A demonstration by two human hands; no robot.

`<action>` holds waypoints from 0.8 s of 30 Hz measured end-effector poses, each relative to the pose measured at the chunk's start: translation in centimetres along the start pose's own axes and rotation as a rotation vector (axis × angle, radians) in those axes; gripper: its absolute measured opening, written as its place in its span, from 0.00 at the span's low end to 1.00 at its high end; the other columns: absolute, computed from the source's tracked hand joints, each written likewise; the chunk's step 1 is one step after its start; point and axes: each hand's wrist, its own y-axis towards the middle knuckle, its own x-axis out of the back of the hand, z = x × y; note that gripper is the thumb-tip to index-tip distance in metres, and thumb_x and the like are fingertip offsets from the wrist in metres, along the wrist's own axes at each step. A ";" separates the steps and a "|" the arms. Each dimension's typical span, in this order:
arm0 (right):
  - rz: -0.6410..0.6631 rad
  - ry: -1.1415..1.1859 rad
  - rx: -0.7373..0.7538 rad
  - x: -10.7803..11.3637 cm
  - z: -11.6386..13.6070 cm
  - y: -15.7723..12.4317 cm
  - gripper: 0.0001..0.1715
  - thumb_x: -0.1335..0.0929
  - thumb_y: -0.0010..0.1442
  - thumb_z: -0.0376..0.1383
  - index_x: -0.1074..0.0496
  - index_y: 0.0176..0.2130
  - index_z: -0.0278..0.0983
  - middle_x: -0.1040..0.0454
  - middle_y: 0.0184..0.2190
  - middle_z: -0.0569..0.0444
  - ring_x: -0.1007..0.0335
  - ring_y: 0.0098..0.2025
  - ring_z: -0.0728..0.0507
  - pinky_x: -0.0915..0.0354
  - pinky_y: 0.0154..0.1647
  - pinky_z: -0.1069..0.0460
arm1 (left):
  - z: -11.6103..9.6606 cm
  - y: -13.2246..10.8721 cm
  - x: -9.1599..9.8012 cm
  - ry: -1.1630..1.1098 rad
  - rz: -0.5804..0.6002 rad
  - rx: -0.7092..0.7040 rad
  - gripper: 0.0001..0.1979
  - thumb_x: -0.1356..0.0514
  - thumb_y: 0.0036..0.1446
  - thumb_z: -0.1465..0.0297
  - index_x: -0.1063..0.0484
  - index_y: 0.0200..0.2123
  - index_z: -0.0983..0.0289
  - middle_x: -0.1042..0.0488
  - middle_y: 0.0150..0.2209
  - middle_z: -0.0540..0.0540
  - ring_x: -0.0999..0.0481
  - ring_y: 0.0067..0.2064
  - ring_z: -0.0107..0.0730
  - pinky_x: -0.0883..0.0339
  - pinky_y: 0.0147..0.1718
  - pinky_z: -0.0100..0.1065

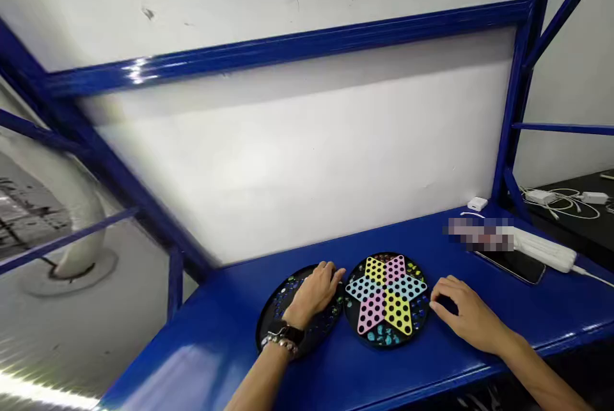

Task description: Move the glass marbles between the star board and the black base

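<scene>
A round black Chinese checkers board with a multicoloured star lies on the blue tabletop, holding teal and other coloured marbles in its points. Just left of it sits a round black tray scattered with small glass marbles. My left hand rests over that tray, its fingers curled down near the rim beside the board. Anything under those fingers is hidden. My right hand lies on the tabletop with its fingers spread, just right of the board's edge, holding nothing. A black watch and a beaded bracelet circle my left wrist.
Behind the board, a white power strip lies partly over a dark phone. A small white charger stands near the wall. A blurred patch hides something there. Blue metal framing surrounds the white wall.
</scene>
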 end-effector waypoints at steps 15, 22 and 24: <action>0.000 0.036 -0.006 0.2 0.5 0.3 0.11 0.38 0.67 0.41 0.32 0.34 0.42 0.27 0.34 0.56 0.30 0.39 0.43 0.37 0.58 0.38 | -1.7 -0.3 3.2 -0.179 0.034 0.056 0.10 0.47 0.61 0.68 0.26 0.37 0.63 0.21 0.41 0.60 0.23 0.44 0.43 0.34 0.43 0.37; 0.009 0.044 -0.020 0.2 0.6 0.3 0.11 0.38 0.68 0.41 0.32 0.34 0.42 0.27 0.35 0.56 0.30 0.39 0.43 0.40 0.61 0.37 | -2.8 0.6 4.4 -0.340 -0.090 0.033 0.16 0.45 0.60 0.62 0.21 0.40 0.63 0.18 0.42 0.57 0.21 0.43 0.42 0.32 0.43 0.34; 0.011 0.042 -0.024 0.2 0.6 0.3 0.11 0.38 0.68 0.42 0.33 0.34 0.42 0.27 0.35 0.56 0.30 0.40 0.43 0.41 0.62 0.36 | -4.0 1.2 4.2 -0.365 -0.103 -0.004 0.16 0.45 0.60 0.62 0.20 0.40 0.64 0.18 0.41 0.57 0.21 0.43 0.42 0.31 0.43 0.35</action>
